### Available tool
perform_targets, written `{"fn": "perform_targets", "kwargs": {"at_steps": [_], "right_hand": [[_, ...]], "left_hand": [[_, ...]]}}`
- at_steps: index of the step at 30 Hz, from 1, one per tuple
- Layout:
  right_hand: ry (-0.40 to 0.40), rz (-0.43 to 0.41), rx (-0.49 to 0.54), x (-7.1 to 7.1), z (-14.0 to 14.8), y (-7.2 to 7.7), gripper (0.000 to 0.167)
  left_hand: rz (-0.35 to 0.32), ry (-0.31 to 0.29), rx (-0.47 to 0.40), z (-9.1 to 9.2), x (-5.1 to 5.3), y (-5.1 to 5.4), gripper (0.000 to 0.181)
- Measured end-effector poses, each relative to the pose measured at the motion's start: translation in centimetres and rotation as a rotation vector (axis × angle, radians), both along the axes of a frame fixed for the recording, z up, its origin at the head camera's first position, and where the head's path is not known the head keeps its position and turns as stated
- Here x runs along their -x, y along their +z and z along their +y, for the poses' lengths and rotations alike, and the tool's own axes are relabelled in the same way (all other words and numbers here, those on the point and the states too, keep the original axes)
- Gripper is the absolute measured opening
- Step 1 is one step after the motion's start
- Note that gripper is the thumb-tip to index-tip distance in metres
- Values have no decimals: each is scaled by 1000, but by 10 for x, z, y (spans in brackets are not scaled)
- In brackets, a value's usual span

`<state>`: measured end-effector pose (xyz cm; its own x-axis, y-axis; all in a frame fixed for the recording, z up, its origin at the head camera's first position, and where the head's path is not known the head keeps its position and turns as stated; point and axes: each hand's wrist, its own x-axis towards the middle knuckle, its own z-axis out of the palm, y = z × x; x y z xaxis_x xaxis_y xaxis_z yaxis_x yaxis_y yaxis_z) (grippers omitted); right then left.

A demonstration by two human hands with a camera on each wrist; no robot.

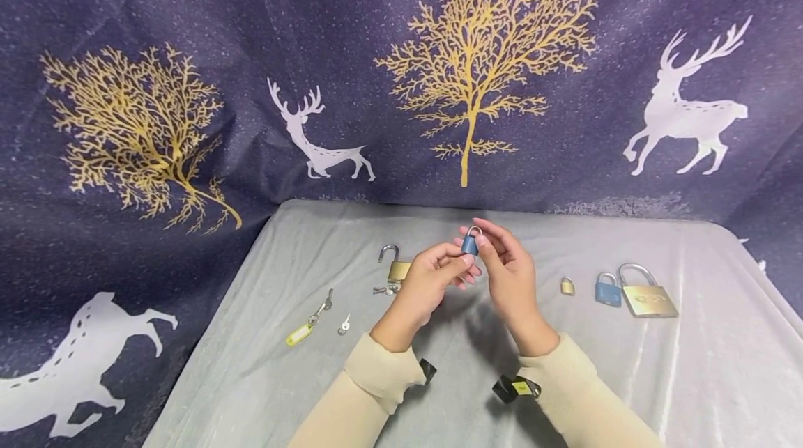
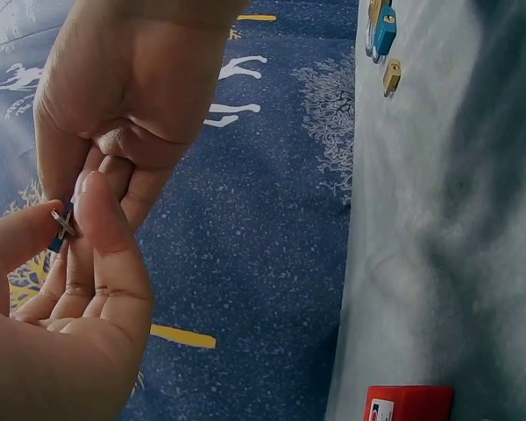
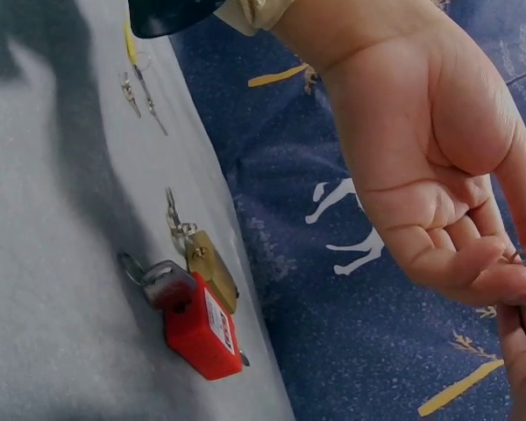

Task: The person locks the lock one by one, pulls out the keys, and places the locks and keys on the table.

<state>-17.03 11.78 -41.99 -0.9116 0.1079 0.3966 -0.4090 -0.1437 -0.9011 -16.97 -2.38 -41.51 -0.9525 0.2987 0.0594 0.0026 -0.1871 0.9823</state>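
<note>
A small blue padlock point(image 1: 470, 244) with a silver shackle, which looks closed, is held up above the table between the two hands. My right hand point(image 1: 511, 277) pinches its body, thumb in front and fingers behind. From below and to the left, my left hand point(image 1: 426, 284) meets the underside of the lock. In the left wrist view, the left thumb and finger pinch a small silver key point(image 2: 63, 222) against the blue lock point(image 2: 55, 243). How deep the key sits in the lock is hidden by the fingers.
Left of the hands lie an open brass padlock point(image 1: 399, 271), keys with a yellow tag point(image 1: 299, 334) and a small key point(image 1: 344, 327). A red padlock point(image 3: 202, 338) sits beside the brass one. On the right stand a tiny brass padlock point(image 1: 567, 286), a blue padlock point(image 1: 607, 292) and a large brass padlock point(image 1: 649, 300).
</note>
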Motion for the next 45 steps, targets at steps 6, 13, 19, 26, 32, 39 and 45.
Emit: {"fn": "perform_targets", "kwargs": {"at_steps": [6, 13, 19, 26, 32, 39, 45], "right_hand": [[7, 17, 12, -1, 0, -1, 33], [13, 12, 38, -3, -1, 0, 33], [3, 13, 40, -2, -2, -2, 34], [-13, 17, 28, -2, -3, -2, 32], [-21, 6, 19, -1, -2, -3, 30], [-58, 13, 7, 4, 3, -2, 30], [-63, 8, -6, 4, 7, 1, 29]], "left_hand": [[-31, 11, -6, -1, 0, 0, 18], [-70, 26, -55, 1, 0, -2, 18], [-78, 58, -82, 1, -1, -3, 16], [-103, 63, -115, 3, -2, -4, 23], [-116, 50, -138, 4, -3, -4, 25], [-139, 7, -127, 5, -3, -2, 33], [-150, -7, -131, 4, -1, -4, 34]]}}
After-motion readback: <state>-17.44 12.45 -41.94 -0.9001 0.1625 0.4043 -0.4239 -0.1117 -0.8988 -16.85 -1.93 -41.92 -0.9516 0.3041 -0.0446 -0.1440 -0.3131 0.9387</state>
